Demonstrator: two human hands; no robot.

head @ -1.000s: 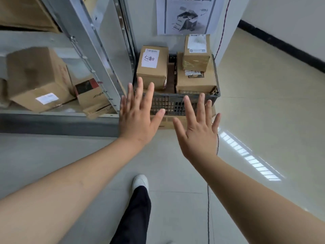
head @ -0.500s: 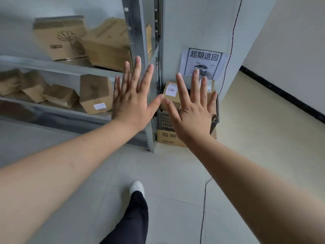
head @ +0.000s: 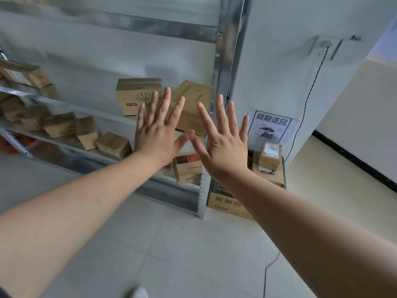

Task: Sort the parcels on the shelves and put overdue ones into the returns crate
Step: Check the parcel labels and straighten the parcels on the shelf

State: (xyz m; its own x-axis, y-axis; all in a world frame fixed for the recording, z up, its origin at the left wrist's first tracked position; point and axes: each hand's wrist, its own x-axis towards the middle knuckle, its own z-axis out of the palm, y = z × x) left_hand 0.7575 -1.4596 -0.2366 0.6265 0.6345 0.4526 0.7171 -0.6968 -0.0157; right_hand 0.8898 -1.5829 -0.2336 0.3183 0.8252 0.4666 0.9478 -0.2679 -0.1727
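Observation:
My left hand [head: 158, 134] and my right hand [head: 223, 143] are raised side by side with fingers spread, holding nothing; their thumb tips nearly meet. Behind them a metal shelf rack [head: 223, 87] carries several cardboard parcels: a box with a flower print [head: 133, 93], a tilted box [head: 193, 97], a box with a red and black top [head: 188, 168] on the lowest shelf, and smaller ones [head: 86, 132] to the left. The dark returns crate [head: 219, 187] sits on the floor right of the rack, partly hidden by my right forearm, with labelled parcels [head: 269, 157] inside.
A printed sign [head: 270, 127] hangs on the white wall above the crate. A flat carton [head: 225, 204] lies under the crate. A thin dark cable [head: 307, 97] runs down the wall. Tiled floor [head: 171, 244] spreads in front; my shoe [head: 139, 293] shows at the bottom edge.
The view has tilted upward, from the crate to the rack's higher shelves. Both hands stay open and spread, and have drawn closer together.

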